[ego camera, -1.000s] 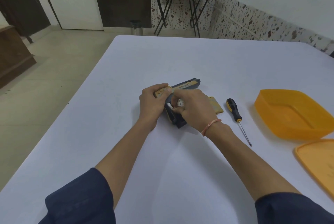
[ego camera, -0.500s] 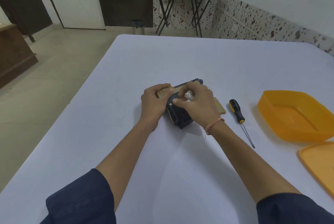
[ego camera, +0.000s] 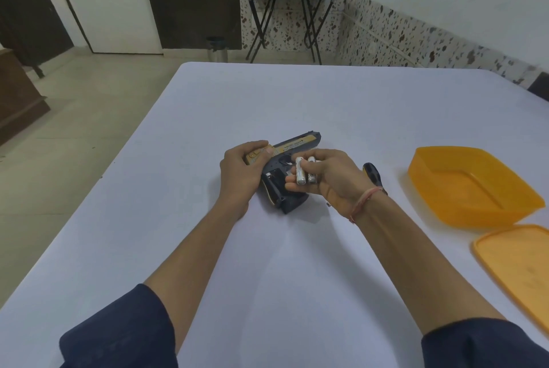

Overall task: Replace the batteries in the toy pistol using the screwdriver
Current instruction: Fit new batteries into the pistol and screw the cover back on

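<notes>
Battery exchange, grip compartment open. The toy pistol (ego camera: 292, 165) lies on its side near the middle of the white table (ego camera: 297, 100), barrel toward the far edge and grip toward the person, so that the opened battery bay faces upward and is within reach. The left hand (ego camera: 242, 173) clamps the rear of the slide, thumb on top and fingers curled around the far side, pinning the toy against the tabletop while the other hand works. The right hand (ego camera: 329, 176) is raised just above the grip with two AA batteries (ego camera: 304, 171) pinched side by side between thumb and fingertips, held clear of the bay; whether these are the spent or the fresh cells cannot be told. The screwdriver (ego camera: 372, 173) rests on the table just right of this hand, mostly hidden behind the wrist, probably parked for refastening the cover. An empty orange container (ego camera: 472, 183) and its lid (ego camera: 517, 266) sit near the right edge, apparently a place to hold parts.
</notes>
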